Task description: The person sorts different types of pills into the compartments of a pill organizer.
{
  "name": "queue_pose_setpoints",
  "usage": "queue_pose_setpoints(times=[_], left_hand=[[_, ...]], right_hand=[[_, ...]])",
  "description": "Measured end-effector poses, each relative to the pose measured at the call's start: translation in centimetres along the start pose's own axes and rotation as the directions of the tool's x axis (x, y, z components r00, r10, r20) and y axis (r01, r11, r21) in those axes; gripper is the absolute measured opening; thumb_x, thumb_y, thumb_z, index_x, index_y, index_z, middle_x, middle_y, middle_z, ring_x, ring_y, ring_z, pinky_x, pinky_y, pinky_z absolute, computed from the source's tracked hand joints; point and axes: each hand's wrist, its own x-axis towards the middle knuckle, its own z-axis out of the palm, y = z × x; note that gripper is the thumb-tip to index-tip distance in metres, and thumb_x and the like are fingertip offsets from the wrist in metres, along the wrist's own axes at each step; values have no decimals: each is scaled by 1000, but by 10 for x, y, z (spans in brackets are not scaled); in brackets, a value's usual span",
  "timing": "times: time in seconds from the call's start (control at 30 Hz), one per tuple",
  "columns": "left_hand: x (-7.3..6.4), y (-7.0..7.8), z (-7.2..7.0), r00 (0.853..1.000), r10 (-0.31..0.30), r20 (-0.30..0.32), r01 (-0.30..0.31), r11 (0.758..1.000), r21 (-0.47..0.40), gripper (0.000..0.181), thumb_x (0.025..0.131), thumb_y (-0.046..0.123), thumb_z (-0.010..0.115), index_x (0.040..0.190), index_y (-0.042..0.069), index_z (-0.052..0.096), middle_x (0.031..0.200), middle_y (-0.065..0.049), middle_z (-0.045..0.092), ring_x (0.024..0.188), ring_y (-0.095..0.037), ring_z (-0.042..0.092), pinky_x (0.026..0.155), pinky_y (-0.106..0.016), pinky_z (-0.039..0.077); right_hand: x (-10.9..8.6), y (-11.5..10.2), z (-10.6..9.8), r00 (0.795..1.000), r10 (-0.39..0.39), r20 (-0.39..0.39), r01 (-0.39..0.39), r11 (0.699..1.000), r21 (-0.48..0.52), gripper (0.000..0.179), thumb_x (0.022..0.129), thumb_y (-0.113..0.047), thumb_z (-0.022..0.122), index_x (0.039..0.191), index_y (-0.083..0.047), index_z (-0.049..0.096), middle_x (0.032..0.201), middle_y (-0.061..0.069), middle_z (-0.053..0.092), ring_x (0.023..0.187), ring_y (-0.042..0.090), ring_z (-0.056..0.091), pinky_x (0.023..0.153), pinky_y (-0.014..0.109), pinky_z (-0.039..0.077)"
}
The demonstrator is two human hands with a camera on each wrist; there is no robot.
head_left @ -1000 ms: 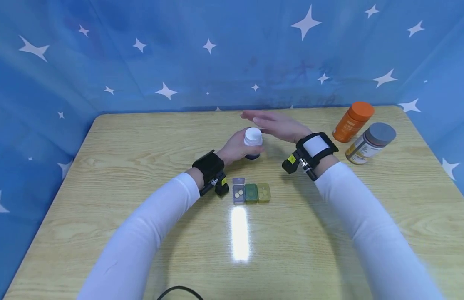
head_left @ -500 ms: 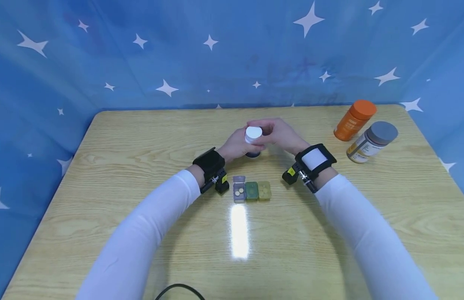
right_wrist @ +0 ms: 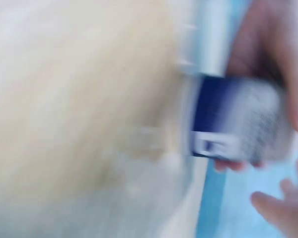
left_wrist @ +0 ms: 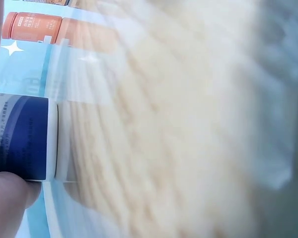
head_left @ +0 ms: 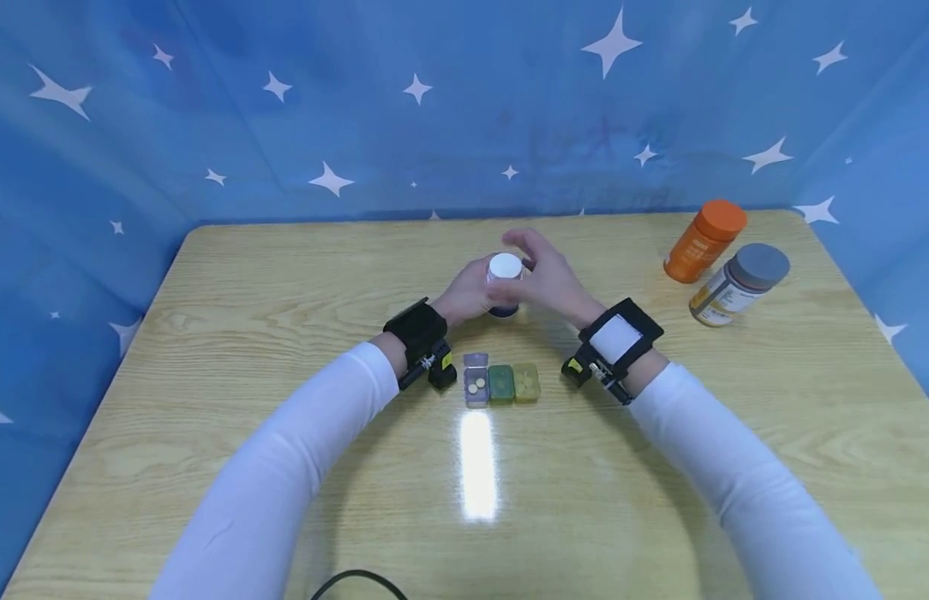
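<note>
Beyond the pill box, a small bottle with a white cap (head_left: 505, 266) and a blue-and-white label (left_wrist: 27, 139) stands upright on or just above the table; which, I cannot tell. My left hand (head_left: 464, 293) grips its body, the thumb (left_wrist: 10, 203) lying against the label. Over the cap's right side comes my right hand (head_left: 548, 279); its thumb reaches across the front and its fingers are spread, lifted off the cap. Those spread fingers (right_wrist: 283, 206) show apart from the bottle in the blurred right wrist view. Whether the cap is loose cannot be seen.
Nearer me sits a pill box with purple (head_left: 476, 385), green (head_left: 501, 384) and yellow (head_left: 526, 382) sections; the purple lid is up, with pale tablets inside. An orange bottle (head_left: 692, 250) and a grey-capped bottle (head_left: 726, 292) stand at right. A starred blue curtain (head_left: 374, 108) hangs behind.
My right hand came down from above to the cap, its fingers closed in around it, then spread again as the wrist turned. The left hand has kept its grip on the bottle.
</note>
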Motion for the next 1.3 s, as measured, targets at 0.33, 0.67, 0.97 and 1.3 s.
queue_pose_setpoints(times=[0.33, 0.67, 0.97, 1.3], left_hand=[[5, -3, 10, 1000, 11, 11, -11, 1000, -17, 57, 81, 6, 67, 133, 6, 44, 129, -11, 52, 117, -22, 50, 101, -33, 41], [9, -2, 13, 1000, -11, 25, 12, 1000, -21, 47, 82, 7, 67, 126, 3, 50, 124, -12, 54, 111, -21, 52, 93, -29, 43], [7, -3, 8, 1000, -9, -2, 9, 1000, 28, 52, 83, 6, 66, 131, 4, 46, 128, -12, 52, 114, -23, 50, 94, -31, 44], [4, -3, 3, 999, -35, -21, 35, 999, 30, 46, 86, -1, 58, 130, 2, 45, 124, -15, 50, 114, -25, 48, 96, -35, 43]], right_hand=[[30, 30, -39, 750, -177, 637, -183, 871, 457, 76, 84, -30, 67, 145, -7, 27, 149, 7, 33, 143, 26, 15, 117, 49, 1], [20, 28, -41, 850, 32, 527, -224, 926, 305, 66, 84, -6, 66, 141, -2, 33, 147, 14, 35, 128, 13, 43, 97, 23, 42], [2, 17, -13, 978, 153, 144, -181, 962, 207, 57, 83, -3, 66, 136, -5, 45, 138, 12, 49, 115, 17, 52, 85, 20, 45], [-16, -3, 26, 953, 59, -296, -98, 988, -116, 51, 79, -20, 73, 125, -6, 57, 126, 12, 59, 119, 23, 55, 91, 35, 49]])
